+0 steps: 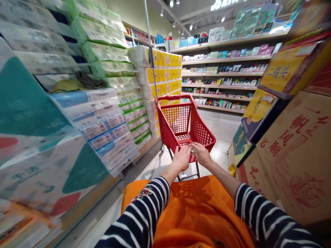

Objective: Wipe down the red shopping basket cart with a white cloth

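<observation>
The left hand [182, 158] and right hand [202, 155] meet just before the near edge of a red plastic shopping cart [164, 124], which stands on the pale floor of a shop aisle. Both hands are partly closed, fingers bent inward and tips close together. A small pale thing [192, 150] shows between the fingertips, too small and too covered to identify; whether one hand or both have hold of it, I cannot tell. The hands hide part of the cart's near edge, and its lower frame is partly covered by the forearms and orange garment [199, 210]. A metal pole [147, 17] rises from the cart's far left corner and is cut off above. Along the left, green-wrapped packs [103, 51] and yellow-and-white packs [165, 74] stand stacked; a crumpled dark item [89, 81] on the top edge of blue-wrapped packs [103, 125] is unclear. At right, a cardboard carton [297, 155] runs out of view, and small goods on the far shelving [217, 61] are too distant to read.
</observation>
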The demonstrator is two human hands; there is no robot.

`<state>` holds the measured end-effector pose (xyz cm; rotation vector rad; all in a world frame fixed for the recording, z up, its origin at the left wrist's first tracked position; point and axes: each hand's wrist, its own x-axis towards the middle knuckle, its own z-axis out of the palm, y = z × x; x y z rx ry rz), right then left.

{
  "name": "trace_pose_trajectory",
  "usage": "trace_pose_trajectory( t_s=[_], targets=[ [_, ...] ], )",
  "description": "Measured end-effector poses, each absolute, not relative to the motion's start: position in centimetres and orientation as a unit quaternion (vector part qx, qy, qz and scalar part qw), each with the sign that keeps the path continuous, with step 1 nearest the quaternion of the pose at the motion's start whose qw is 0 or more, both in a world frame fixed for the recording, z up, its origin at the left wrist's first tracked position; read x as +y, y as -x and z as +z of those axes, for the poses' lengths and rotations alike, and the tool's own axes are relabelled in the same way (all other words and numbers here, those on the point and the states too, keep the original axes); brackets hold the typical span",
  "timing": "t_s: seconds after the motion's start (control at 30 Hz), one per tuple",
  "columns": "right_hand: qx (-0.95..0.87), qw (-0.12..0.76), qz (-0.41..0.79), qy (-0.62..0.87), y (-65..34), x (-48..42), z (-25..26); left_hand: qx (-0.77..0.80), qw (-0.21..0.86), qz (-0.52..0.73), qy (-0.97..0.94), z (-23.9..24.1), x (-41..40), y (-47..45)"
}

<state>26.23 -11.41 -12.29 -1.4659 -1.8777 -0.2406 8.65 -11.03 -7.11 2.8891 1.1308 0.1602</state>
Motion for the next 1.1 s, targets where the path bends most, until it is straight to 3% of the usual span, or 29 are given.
trace_pose_trajectory(
  t_s=[0.33, 1.1],
  targets=[
    [-0.752, 0.372, -0.040, 0.543, -25.9, -11.8, -11.4, 0.341, -0.079, 0.067, -0.934, -5.3, -6.3, -6.1],
    [-0.707, 0.367, 0.022, 0.604, -35.2, -13.5, -9.8, 0.308, -0.052, 0.074, -0.947, -3.8, -8.8, -11.2]
  ],
)
